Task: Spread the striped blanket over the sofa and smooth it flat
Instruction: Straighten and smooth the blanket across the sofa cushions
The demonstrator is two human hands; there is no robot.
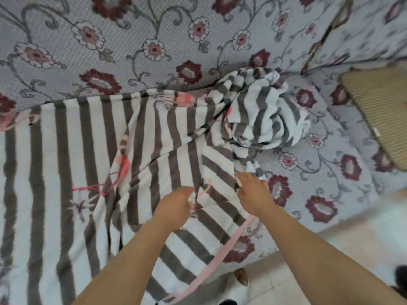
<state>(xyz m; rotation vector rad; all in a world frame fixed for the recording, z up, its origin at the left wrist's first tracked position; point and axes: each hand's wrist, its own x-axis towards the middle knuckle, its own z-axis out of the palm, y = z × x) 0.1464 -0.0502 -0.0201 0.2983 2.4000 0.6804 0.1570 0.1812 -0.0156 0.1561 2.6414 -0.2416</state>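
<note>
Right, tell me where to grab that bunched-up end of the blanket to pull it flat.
Probably take the blanket at the outer folds of the bunched heap, coming from the right, where floral sofa is still bare. The left part already lies flat, so pulling rightward should unroll it. Both hands now grip the near edge.

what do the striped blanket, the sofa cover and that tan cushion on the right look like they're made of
Striped blanket: soft, matte fleece or plush, judging by its fuzzy stripe edges and limp bunching; pink trim along the hem.
Sofa cover: woven or quilted fabric with a fine dotted grid texture and a floral pattern, matte.
Tan cushion: ribbed, possibly woven straw or corduroy-like cloth; too blurred to be sure.
</note>
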